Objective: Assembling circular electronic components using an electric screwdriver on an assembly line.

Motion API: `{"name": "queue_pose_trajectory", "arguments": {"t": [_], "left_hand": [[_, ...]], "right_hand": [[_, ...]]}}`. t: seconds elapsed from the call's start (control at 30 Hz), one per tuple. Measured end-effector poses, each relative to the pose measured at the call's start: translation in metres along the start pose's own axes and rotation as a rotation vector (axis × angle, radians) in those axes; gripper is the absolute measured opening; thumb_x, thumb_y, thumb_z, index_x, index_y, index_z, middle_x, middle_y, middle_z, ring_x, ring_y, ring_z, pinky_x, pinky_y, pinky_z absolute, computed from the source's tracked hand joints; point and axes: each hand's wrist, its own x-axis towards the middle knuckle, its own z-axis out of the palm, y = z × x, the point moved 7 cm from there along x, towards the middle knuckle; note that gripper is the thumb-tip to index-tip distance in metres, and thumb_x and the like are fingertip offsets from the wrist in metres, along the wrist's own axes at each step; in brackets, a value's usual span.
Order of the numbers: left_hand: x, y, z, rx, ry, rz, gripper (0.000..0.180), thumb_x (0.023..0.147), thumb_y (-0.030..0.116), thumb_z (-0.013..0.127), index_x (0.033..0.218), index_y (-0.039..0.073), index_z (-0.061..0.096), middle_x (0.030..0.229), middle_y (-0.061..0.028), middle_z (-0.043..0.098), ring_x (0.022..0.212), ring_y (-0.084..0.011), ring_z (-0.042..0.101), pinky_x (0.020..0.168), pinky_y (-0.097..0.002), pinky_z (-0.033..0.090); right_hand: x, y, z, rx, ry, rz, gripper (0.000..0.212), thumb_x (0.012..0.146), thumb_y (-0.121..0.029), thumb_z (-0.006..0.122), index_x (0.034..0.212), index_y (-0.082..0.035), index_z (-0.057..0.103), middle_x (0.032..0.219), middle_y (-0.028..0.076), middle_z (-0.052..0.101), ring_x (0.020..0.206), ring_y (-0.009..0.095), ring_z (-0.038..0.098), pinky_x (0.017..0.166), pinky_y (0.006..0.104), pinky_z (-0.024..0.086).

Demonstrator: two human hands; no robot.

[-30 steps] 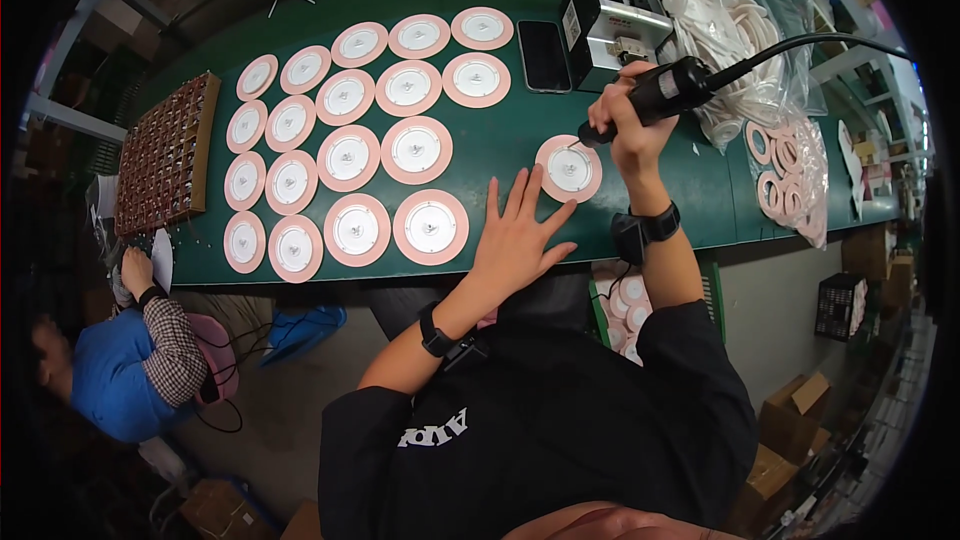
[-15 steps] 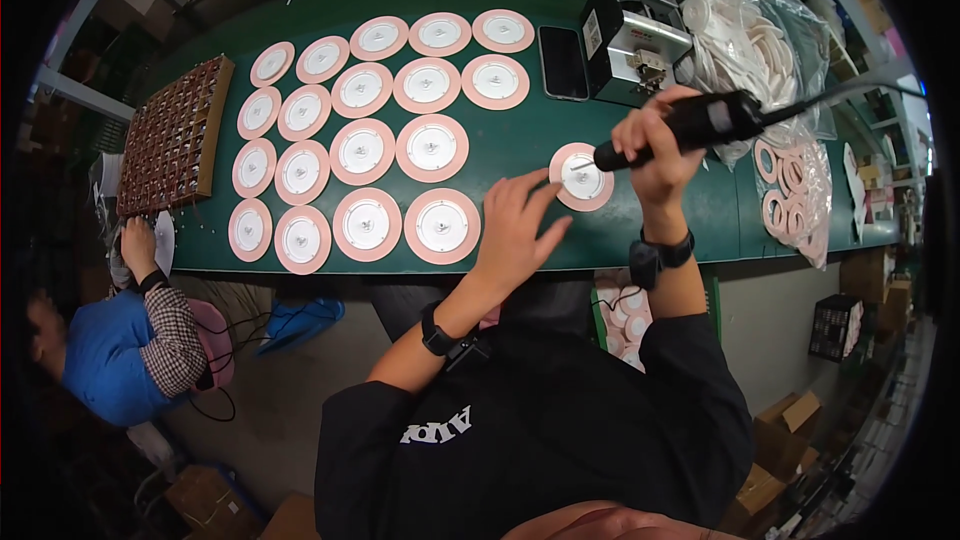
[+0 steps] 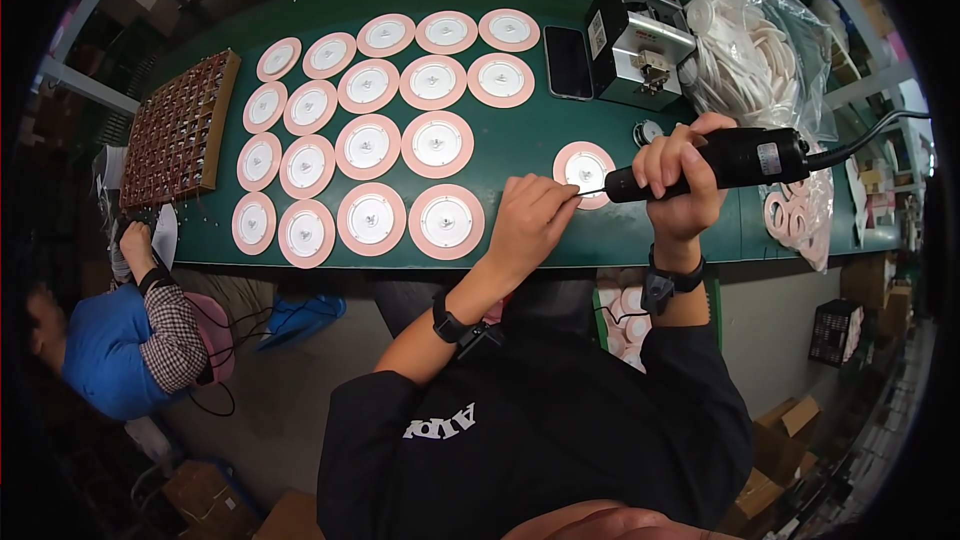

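Note:
My right hand [image 3: 682,180] is wrapped round a black corded electric screwdriver [image 3: 748,160], held nearly level with its thin bit pointing left. At the bit's tip, my left hand [image 3: 530,218] has its thumb and fingertips pinched together; whatever sits between them is too small to make out. Beneath the bit, a pink-rimmed white disc [image 3: 578,162] lies on the green table [image 3: 520,140], partly covered by the tool. A small round metal-edged object [image 3: 646,132] shows just behind my right hand.
Rows of matching pink-and-white discs [image 3: 437,143] fill the table's left half. Farther left stands a divided tray [image 3: 180,130], with a co-worker [image 3: 125,340] beside it. A phone [image 3: 567,62], a black-and-silver machine [image 3: 640,40], bagged white parts [image 3: 745,45] and bagged pink rings [image 3: 790,215] lie at the right.
The screwdriver has swung from slanting over the disc to nearly level and moved right and nearer. My left hand has left the disc's edge, and its spread fingers have closed at the bit's tip.

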Motion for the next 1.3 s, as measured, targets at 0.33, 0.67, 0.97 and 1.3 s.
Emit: {"name": "queue_pose_trajectory", "arguments": {"t": [0.33,0.67,0.97,1.3], "left_hand": [[-0.002,-0.002,0.0,-0.003,-0.008,-0.013,0.012,0.078,0.01,0.077,0.086,0.006,0.069,0.075,-0.0035,0.062,0.07,-0.0217,0.057,0.069,-0.0353,0.038],[-0.005,-0.004,-0.002,0.034,-0.044,-0.026,0.013,0.077,0.012,0.079,0.085,0.007,0.07,0.076,-0.0025,0.064,0.069,-0.0206,0.058,0.071,-0.0341,0.039],[-0.007,-0.007,0.003,0.238,-0.174,-0.125,0.053,0.07,0.03,0.084,0.113,0.006,0.065,0.129,-0.0094,0.057,0.12,-0.0303,0.051,0.092,-0.0425,0.039],[-0.029,-0.007,0.022,0.336,-0.334,-0.06,0.059,0.076,0.041,0.079,0.119,0.004,0.062,0.14,-0.0089,0.052,0.133,-0.0327,0.044,0.104,-0.0562,0.032]], "right_hand": [[-0.003,-0.004,0.003,0.042,-0.001,-0.023,0.026,0.089,-0.005,0.053,0.113,-0.004,0.042,0.063,0.005,0.043,0.045,0.013,0.04,0.047,0.0313,0.042],[-0.01,0.005,0.007,-0.04,-0.035,0.003,0.024,0.091,-0.009,0.052,0.113,-0.005,0.042,0.063,0.004,0.042,0.047,0.012,0.039,0.049,0.0303,0.041],[-0.013,0.031,-0.003,-0.213,-0.018,-0.011,0.026,0.09,-0.003,0.054,0.113,-0.004,0.042,0.065,0.005,0.045,0.049,0.014,0.044,0.051,0.0315,0.044],[-0.011,0.066,-0.017,-0.268,-0.009,0.077,0.028,0.088,0.002,0.058,0.11,-0.004,0.042,0.068,0.006,0.048,0.051,0.015,0.048,0.053,0.0323,0.045]]}}
